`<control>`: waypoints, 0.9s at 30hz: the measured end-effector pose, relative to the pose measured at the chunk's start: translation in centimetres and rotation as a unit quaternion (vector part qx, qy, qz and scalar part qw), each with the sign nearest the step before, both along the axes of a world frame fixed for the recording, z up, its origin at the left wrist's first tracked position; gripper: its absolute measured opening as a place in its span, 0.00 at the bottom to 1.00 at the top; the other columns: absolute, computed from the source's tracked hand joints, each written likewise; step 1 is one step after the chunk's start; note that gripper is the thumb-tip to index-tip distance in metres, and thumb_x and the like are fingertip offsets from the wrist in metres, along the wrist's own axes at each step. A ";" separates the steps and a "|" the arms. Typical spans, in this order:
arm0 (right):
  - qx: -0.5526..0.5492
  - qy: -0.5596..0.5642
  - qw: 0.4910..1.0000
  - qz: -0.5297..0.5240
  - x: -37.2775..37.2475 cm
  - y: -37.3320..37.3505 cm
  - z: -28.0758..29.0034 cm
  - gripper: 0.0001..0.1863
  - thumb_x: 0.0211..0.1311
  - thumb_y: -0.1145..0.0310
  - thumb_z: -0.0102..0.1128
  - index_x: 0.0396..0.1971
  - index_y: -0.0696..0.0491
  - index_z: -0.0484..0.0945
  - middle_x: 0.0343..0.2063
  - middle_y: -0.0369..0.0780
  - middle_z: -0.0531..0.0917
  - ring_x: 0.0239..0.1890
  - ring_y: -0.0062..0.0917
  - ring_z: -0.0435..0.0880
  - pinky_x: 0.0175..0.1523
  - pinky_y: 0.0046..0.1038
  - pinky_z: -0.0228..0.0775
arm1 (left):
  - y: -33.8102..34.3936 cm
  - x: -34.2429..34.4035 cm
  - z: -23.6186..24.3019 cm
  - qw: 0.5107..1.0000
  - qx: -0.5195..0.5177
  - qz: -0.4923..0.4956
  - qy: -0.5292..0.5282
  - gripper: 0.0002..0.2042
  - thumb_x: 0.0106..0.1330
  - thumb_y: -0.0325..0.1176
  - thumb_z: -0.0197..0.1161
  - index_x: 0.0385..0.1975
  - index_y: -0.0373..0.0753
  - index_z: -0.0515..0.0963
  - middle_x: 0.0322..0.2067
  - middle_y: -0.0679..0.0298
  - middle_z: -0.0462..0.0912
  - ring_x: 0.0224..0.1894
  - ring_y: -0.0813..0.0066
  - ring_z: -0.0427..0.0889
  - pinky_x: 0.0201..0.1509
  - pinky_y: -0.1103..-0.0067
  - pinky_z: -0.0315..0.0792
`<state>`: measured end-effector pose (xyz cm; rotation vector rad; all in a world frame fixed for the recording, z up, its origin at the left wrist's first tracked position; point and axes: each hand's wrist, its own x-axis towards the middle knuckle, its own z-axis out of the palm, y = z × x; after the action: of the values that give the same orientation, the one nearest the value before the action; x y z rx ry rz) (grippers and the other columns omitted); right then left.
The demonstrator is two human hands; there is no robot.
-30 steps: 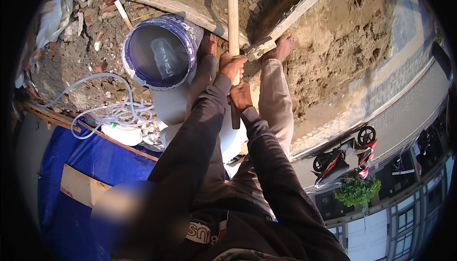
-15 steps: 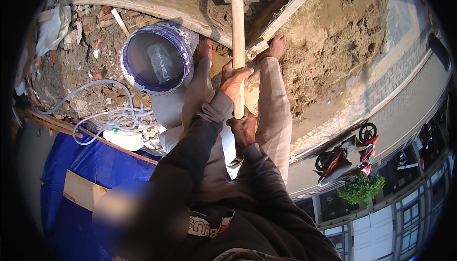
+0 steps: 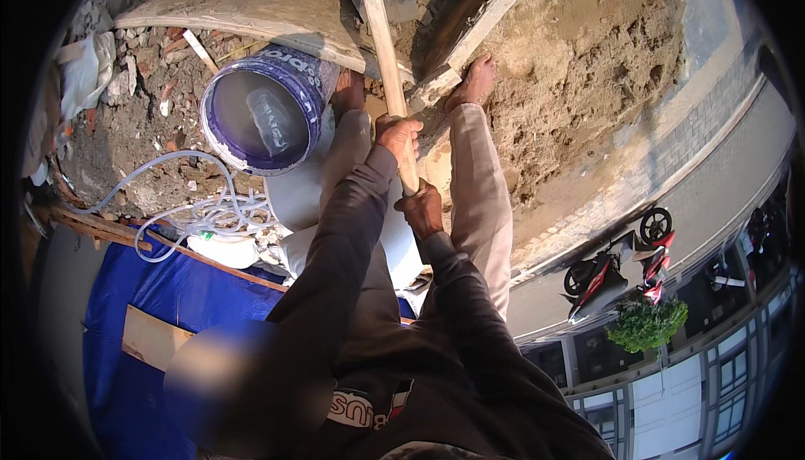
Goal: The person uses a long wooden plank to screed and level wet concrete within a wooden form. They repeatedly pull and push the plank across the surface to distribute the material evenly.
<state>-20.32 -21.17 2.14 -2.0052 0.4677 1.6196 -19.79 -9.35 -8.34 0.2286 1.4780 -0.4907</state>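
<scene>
A long pale wooden handle [image 3: 384, 49], seemingly a hoe's, runs from my hands up past the far edge of the view. Part of a dark flat blade shows beside its far end. My left hand [image 3: 397, 135] is wrapped round the handle, farther along it. Closer to my body, my right hand [image 3: 422, 208] grips its near end. The shaft passes over a boarded trough [image 3: 251, 20] holding brown wet-looking material. My bare feet stand on either side of the handle, near the boards.
Left of my legs stands a purple bucket [image 3: 210, 124] of cloudy water with a clear plastic container. A clear hose [image 3: 226, 217] lies coiled by rubble, above a blue tarp [image 3: 126, 292]. Sand [image 3: 587, 74] spreads to the right; a motorcycle [image 3: 595, 280] stands on the road beyond.
The handle's far end has swung left and now leans that way. Both hands have shifted slightly left and keep their hold. The blade has moved left too.
</scene>
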 end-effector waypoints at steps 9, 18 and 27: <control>0.053 -0.082 0.991 0.089 3.5 1.3 4.4 0.21 0.33 0.73 0.64 0.35 0.57 0.76 0.23 0.47 0.79 0.28 0.36 0.80 0.37 0.32 0.72 | 1.4 2.3 7.1 0.972 0.160 0.103 -0.137 0.12 0.52 0.27 0.65 0.31 0.42 0.68 0.20 0.67 0.69 0.15 0.77 0.69 0.17 0.76 0.66; -0.004 -0.096 0.972 0.215 4.2 1.7 -0.6 0.17 0.37 0.71 0.62 0.33 0.55 0.76 0.27 0.51 0.82 0.32 0.46 0.81 0.39 0.39 0.72 | 2.9 2.5 2.2 0.984 0.072 0.125 -0.108 0.09 0.51 0.30 0.64 0.26 0.41 0.70 0.20 0.67 0.68 0.17 0.74 0.68 0.21 0.74 0.66; -0.010 -0.102 0.986 0.129 2.3 -0.3 7.3 0.22 0.33 0.73 0.64 0.36 0.57 0.75 0.27 0.51 0.81 0.32 0.41 0.82 0.39 0.34 0.72 | -0.9 0.8 7.6 0.992 0.025 0.099 -0.076 0.10 0.50 0.30 0.67 0.26 0.43 0.70 0.20 0.69 0.67 0.19 0.77 0.68 0.22 0.75 0.65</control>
<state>-18.05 -21.47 9.47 -2.2936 0.1539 1.5343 -18.96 -10.23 -0.76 0.1534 1.3482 -0.2716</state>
